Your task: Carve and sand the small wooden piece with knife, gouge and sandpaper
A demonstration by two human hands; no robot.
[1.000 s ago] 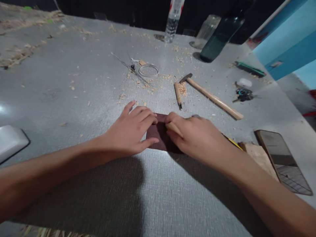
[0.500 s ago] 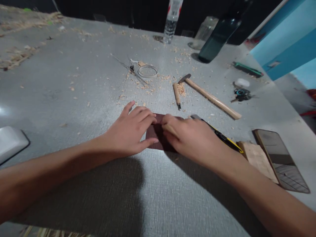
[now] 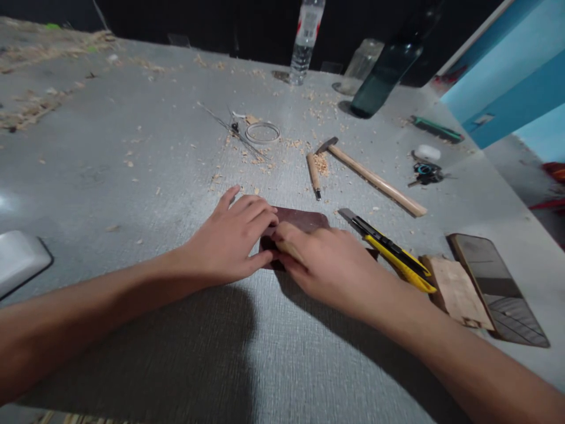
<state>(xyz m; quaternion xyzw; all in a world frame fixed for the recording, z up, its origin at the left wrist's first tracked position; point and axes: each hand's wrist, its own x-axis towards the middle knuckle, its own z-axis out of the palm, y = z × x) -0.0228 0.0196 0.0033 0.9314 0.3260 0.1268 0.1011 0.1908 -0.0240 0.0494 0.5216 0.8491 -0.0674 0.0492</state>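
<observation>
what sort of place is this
Probably an indoor spot used for small woodworking or crafts, perhaps a home workbench: a hammer and a yellow utility knife lie on the gray tabletop, which is scattered with wood shavings.

The left grip [image 3: 238, 238] touches a brown sheet [image 3: 304, 218]; the right grip [image 3: 333, 262] clasps a tan piece [image 3: 292, 252].
</observation>
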